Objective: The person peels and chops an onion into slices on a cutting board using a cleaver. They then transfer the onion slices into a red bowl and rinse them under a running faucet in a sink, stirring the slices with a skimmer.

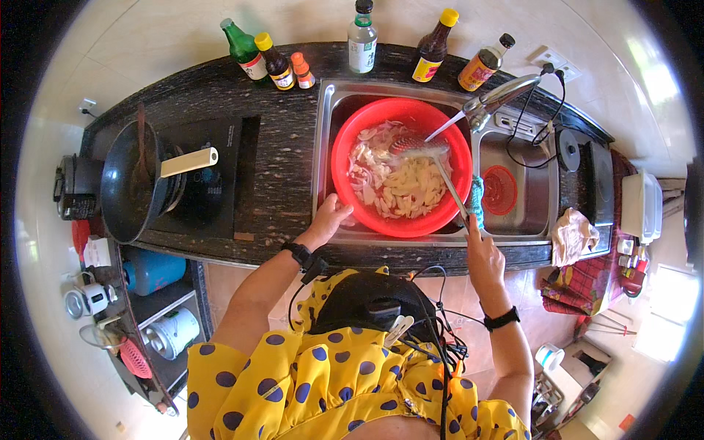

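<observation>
A large red plastic basin point(404, 227) sits over the left bowl of a steel double sink. Water and many pale sliced pieces point(415, 190) are inside it, some of them with a purplish tint like onion. My left hand point(331, 215) grips the basin's near-left rim, thumb on top and fingers partly hidden below. In my right hand point(486, 257) is the long handle of a metal skimmer point(452, 187); its perforated head lies in the basin, partly blurred by water. A stream runs from the chrome faucet point(501, 94) onto that area.
A small red strainer point(499, 190) lies in the right sink bowl, with a teal cloth point(476, 201) over the divider. Several sauce bottles point(363, 49) line the wall. To the left, a wok point(132, 187) stands on an induction cooktop point(212, 203). A cable point(514, 143) loops near the faucet.
</observation>
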{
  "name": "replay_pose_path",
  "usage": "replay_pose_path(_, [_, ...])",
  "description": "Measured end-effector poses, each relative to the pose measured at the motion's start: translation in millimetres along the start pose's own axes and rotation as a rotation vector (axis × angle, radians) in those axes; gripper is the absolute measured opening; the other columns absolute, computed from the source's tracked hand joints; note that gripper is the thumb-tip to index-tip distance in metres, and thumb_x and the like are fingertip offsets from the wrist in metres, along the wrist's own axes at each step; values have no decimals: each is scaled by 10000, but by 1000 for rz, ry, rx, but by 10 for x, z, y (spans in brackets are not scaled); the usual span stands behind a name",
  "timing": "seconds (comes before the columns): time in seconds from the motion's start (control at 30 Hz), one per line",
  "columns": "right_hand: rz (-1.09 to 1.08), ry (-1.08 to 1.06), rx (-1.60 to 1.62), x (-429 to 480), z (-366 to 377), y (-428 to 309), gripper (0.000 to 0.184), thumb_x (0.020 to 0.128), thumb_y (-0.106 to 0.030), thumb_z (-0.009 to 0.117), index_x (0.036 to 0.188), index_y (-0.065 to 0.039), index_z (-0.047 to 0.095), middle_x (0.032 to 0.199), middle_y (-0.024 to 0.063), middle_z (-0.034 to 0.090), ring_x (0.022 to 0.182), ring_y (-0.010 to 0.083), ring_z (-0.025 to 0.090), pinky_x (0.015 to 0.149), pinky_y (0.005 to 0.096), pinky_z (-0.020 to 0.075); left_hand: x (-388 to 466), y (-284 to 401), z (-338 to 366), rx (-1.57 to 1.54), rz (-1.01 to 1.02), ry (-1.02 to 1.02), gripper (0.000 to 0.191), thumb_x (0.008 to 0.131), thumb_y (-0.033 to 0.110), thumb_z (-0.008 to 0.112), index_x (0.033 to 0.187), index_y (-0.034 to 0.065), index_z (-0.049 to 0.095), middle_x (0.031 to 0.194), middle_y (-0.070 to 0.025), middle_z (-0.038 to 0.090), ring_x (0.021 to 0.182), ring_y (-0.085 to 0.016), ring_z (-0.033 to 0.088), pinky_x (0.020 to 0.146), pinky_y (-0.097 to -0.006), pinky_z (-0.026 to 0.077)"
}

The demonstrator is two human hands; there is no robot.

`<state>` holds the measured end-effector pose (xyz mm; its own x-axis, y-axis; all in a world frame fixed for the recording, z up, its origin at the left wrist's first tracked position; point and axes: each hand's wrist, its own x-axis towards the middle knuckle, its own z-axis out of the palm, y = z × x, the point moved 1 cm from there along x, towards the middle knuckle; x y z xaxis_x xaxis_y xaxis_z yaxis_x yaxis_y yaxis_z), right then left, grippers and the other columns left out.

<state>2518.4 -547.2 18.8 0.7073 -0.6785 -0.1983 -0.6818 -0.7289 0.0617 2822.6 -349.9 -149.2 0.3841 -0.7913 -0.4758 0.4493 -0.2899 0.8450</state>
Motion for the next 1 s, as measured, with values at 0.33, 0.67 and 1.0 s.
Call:
replay_pose_path(0.33, [10,-135,375,-759,-489,-113,572,969,-157,577,1485,-66,348,768,224,648,653,383,659,556,488,513,-5,-40,-34,12,-4,22,325,968,220,622,1171,1,493,1076,-127,627,888,-233,686,743,-353,602])
replay_pose_path(0.67, [-152,67,171,-57,-389,-270,582,947,-171,593,1490,-131,389,733,143,590,581,321,624,520,439,524,-9,32,6,24,-3,21,335,965,236,634,1166,7,498,1083,-121,637,846,-223,695,737,-336,600])
replay_pose_path(1.0, [-142,107,-56,390,42,29,596,969,-187,551,1522,-184,331,783,152,625,625,307,670,516,411,545,43,-35,-19,26,2,4,295,977,188,605,1173,6,481,1083,-135,653,874,-231,702,728,-347,606])
